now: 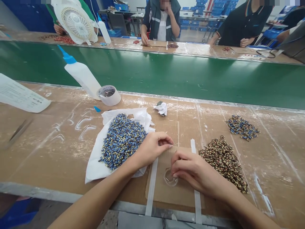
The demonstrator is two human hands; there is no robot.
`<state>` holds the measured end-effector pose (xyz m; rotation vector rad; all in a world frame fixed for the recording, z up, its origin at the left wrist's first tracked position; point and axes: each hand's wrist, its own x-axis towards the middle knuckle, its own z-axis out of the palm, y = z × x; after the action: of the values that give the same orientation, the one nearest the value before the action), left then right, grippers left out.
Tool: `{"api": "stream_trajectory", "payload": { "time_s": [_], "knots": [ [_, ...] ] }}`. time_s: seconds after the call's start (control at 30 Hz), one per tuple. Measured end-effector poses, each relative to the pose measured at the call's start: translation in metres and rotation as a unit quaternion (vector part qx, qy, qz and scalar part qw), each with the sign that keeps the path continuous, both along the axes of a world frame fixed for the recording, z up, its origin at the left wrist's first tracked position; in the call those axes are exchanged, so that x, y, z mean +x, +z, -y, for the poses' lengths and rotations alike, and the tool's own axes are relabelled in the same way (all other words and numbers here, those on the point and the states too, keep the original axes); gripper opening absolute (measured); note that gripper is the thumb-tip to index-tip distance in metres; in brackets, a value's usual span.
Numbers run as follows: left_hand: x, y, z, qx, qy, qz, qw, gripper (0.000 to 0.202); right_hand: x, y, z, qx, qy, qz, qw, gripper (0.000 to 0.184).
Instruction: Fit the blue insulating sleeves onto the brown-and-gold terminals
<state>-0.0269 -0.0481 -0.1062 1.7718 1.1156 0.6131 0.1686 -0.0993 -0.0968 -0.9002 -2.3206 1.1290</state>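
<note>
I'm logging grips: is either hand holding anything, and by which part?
The right hand touches the small clear dish at its rim. The left hand pinches its fingertips together; whether they hold anything cannot be told.

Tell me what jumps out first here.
The heap of small blue parts on white paper, left of centre, pulls the eye first, with a brown heap on the right. Between them the left hand pinches its fingertips and the right hand curls over a small clear dish. Behind runs a green belt.
</note>
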Motion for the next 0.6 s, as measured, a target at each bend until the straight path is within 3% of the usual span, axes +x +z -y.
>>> {"api": "stream_trajectory", "payload": {
  "time_s": [0.17, 0.37, 0.43, 0.53, 0.6],
  "knots": [
    [0.001, -0.001, 0.001, -0.011, -0.008, 0.017, 1.0, 0.015, -0.001, 0.001, -0.001, -0.067, -0.019, -0.054, 0.996, 0.014],
    [0.005, -0.006, 0.005, -0.045, -0.024, 0.044, 0.998, 0.014, 0.01, 0.001, -0.008, -0.188, -0.144, -0.141, 0.961, 0.014],
    [0.007, -0.008, 0.007, -0.053, -0.026, 0.049, 0.997, 0.012, 0.013, 0.0, -0.009, -0.174, -0.216, -0.167, 0.946, 0.013],
    [0.008, -0.01, 0.008, -0.053, -0.023, 0.049, 0.997, 0.009, 0.014, -0.005, -0.007, -0.083, -0.317, -0.184, 0.927, 0.011],
    [0.008, -0.011, 0.008, -0.049, -0.024, 0.051, 0.997, 0.007, 0.013, -0.01, -0.007, -0.03, -0.35, -0.166, 0.921, 0.011]
  ]
}}
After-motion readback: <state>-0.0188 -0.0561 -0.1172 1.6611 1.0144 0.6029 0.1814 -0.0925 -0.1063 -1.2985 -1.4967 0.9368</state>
